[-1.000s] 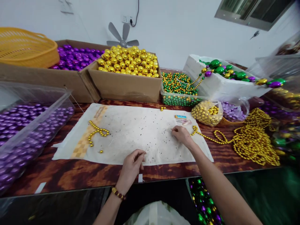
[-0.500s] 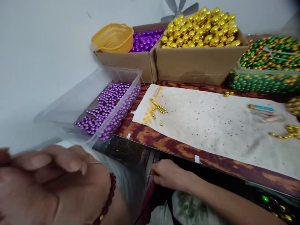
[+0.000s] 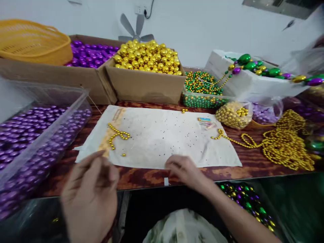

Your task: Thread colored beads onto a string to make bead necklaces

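My left hand (image 3: 92, 194) is raised over the table's front edge, near the left end of a white cloth (image 3: 152, 148). Its fingers are curled inward and blurred by motion, so what they hold cannot be made out. My right hand (image 3: 183, 170) hovers at the cloth's near edge, fingers bent and pressed together; anything between them is hidden. Just below it a small white tape piece (image 3: 166, 181) sticks to the table edge. On the cloth's left lie a short gold bead strand (image 3: 117, 134) and a single gold bead (image 3: 124, 155).
A clear bin of purple beads (image 3: 76, 123) stands left. Behind are a yellow basket (image 3: 58, 50), a box of gold beads (image 3: 146, 84) and a tub of green-gold beads (image 3: 202, 99). Gold bead strands (image 3: 286, 148) pile at right. Multicoloured beads (image 3: 248, 202) lie below the table edge.
The view has swung right. My left hand has moved from low left, palm up, to over the table's front edge. My right hand has risen from below the edge to the cloth.
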`<move>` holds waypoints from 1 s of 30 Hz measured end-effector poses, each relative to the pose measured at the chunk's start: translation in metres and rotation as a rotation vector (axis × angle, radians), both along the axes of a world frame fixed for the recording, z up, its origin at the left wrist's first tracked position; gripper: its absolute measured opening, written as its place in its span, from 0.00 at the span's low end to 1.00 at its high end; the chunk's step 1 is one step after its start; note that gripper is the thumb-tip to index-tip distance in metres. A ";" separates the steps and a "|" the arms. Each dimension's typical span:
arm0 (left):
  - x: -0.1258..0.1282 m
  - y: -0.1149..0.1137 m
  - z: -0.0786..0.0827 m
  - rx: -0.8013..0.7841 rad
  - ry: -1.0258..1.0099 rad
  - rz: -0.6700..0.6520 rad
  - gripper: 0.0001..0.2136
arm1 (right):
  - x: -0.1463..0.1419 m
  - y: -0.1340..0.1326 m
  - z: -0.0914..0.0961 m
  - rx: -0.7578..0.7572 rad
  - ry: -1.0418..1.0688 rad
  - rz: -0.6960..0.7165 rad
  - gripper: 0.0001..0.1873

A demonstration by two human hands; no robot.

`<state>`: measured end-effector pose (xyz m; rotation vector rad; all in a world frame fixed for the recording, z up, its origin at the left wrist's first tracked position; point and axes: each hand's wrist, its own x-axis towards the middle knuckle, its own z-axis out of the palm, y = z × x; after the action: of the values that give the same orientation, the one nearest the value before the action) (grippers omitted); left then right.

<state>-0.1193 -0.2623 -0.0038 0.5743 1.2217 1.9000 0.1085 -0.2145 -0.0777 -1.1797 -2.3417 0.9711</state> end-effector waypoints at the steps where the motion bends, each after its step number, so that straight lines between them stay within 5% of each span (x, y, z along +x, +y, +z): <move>1: 0.015 0.008 -0.007 -0.015 0.002 -0.071 0.08 | 0.027 0.013 -0.001 0.040 -0.076 -0.216 0.18; 4: 0.057 0.023 -0.028 -0.093 0.043 -0.278 0.10 | 0.090 0.047 -0.011 0.086 -0.144 -0.410 0.13; 8: 0.101 0.029 -0.043 -0.181 0.133 -0.532 0.11 | 0.120 0.063 -0.023 0.106 -0.164 -0.389 0.07; 11: 0.122 0.030 -0.047 -0.229 0.175 -0.657 0.12 | 0.119 0.064 -0.024 0.099 -0.158 -0.354 0.07; 19: 0.132 0.039 -0.053 -0.279 0.256 -0.720 0.13 | 0.120 0.066 -0.027 0.056 -0.014 -0.380 0.06; 27: 0.142 0.046 -0.046 -0.304 0.175 -0.790 0.13 | 0.108 0.050 -0.030 -0.061 0.428 -0.543 0.10; 30: 0.144 0.044 -0.041 -0.300 0.158 -0.783 0.15 | 0.088 0.033 -0.019 -0.219 0.758 -0.607 0.13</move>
<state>0.0252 -0.2182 -0.0448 0.8878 1.1221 1.0140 0.1969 -0.1812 -0.0968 -1.2028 -1.2190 1.1775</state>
